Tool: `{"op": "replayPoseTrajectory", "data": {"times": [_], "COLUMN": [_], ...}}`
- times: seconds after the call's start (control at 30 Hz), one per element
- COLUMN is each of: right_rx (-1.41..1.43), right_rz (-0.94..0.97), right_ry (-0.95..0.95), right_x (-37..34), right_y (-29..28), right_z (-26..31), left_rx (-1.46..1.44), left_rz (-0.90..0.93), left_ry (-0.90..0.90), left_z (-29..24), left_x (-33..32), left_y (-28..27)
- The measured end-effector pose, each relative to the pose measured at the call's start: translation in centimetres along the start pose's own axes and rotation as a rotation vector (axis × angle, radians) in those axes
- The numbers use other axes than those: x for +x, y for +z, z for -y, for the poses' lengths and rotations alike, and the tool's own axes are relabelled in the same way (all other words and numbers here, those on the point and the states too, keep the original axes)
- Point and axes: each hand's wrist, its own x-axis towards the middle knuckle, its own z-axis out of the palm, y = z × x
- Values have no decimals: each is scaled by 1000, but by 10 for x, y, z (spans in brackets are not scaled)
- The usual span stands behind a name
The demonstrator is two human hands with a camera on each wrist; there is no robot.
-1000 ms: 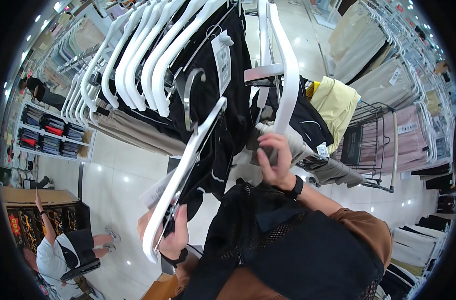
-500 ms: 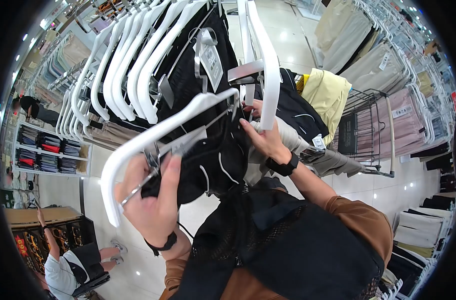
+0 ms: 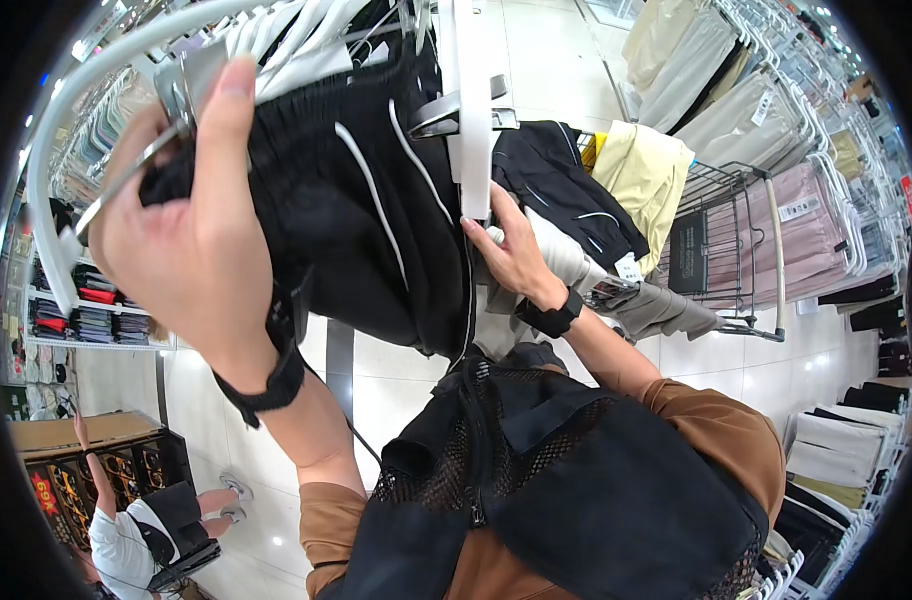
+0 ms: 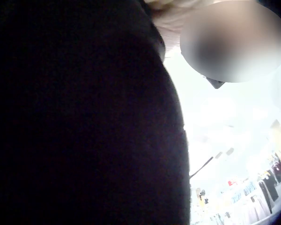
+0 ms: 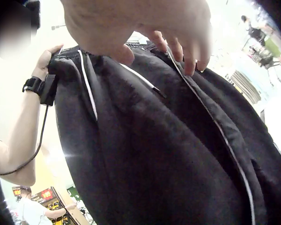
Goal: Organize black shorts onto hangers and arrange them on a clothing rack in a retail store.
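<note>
A shop floor (image 3: pixel 396 400) of pale tiles runs between racks (image 3: pixel 766 135) of hanging clothes. The left hand (image 3: pixel 196 235) grips one end of the black trousers' (image 3: pixel 336 220) waist, thumb in front, just by the clip of a white hanger (image 3: pixel 46 190); holding it there seems to take the garment's weight and keep the waist spread. The right hand (image 3: pixel 516 250) has its fingers loosely bent and its thumb apart, beside the trousers' far edge and the lower end of an upright hanger (image 3: pixel 473 165). I cannot tell whether it presses the cloth, perhaps to steady that side. The trousers hang between the hands, white drawstrings loose down the front. Just beyond the right hand are grey trousers (image 3: pixel 676 308) and a yellow garment (image 3: pixel 644 185), probably laid over the wire cart (image 3: pixel 774 235) to keep them within reach. Farther off, at left, are shelves (image 3: pixel 96 345) of folded clothes and a person (image 3: pixel 121 535) in white.
</note>
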Motion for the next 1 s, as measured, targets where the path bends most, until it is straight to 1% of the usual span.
{"op": "replayPoseTrajectory", "data": {"times": [0.03, 0.07, 0.13, 0.17, 0.23, 0.3, 0.37, 0.4, 0.43, 0.5, 0.57, 0.63, 0.67, 0.73, 0.77, 0.83, 0.87, 0.9, 0.97, 1.0], "right_rx": [1, 25, 29, 29, 22, 22, 9, -8, -10, 22, 23, 18, 21, 47, 50, 25, 30, 34, 53, 55], "right_rz": [-2, -21, -41, -48, -38, -48, -36, -48, -54, -25, -35, -32, -35, -32, -32, -26, -35, -38, -29, -52], "right_ry": [2, 11, 35, 39, 86, 99, 81, 83, 84, 132, 137, 119, 118, 117, 111, 109, 108, 98, 154, 165], "right_x": [-5, -11, -19, -23, -32, -40, -46, -49, -52, -56, -60, -64, -66, -68, -69, -70, -70, -70, -74, -75], "right_y": [0, 0, -5, -8, -13, -19, -25, -27, -31, -39, -45, -50, -53, -59, -63, -72, -75, -81, -93, -97], "right_z": [-5, -10, -11, -13, -17, -17, -19, -20, -20, -20, -22, -26, -26, -26, -25, -24, -24, -25, -30, -31], "left_rx": [55, 55, 107, 103, 203, 189, 246, 257, 305, 260, 109, 182, 183, 309, 312, 288, 367, 252, 549, 474], "left_rz": [-9, -6, -89, -83, -89, -79, -41, -7, 21, -11, -70, -51, -50, -17, -21, -173, -205, -392, -481, -519], "left_ry": [42, 42, 221, 224, 250, 244, 114, 97, -46, -184, -127, -54, -51, 27, 32, 141, 56, 136, 273, 242], "left_z": [-1, 2, 11, 10, 7, 7, 4, 6, 4, 0, 1, 12, 13, 14, 16, 16, 10, 12, 8, 8], "left_x": [3, 6, 15, 15, 13, 7, -2, -5, -12, -26, -37, -46, -49, -54, -60, -68, -77, -87, -108, -123], "left_y": [5, 10, 20, 26, 36, 45, 53, 56, 57, 61, 67, 64, 63, 62, 62, 63, 61, 66, 52, 49]}}
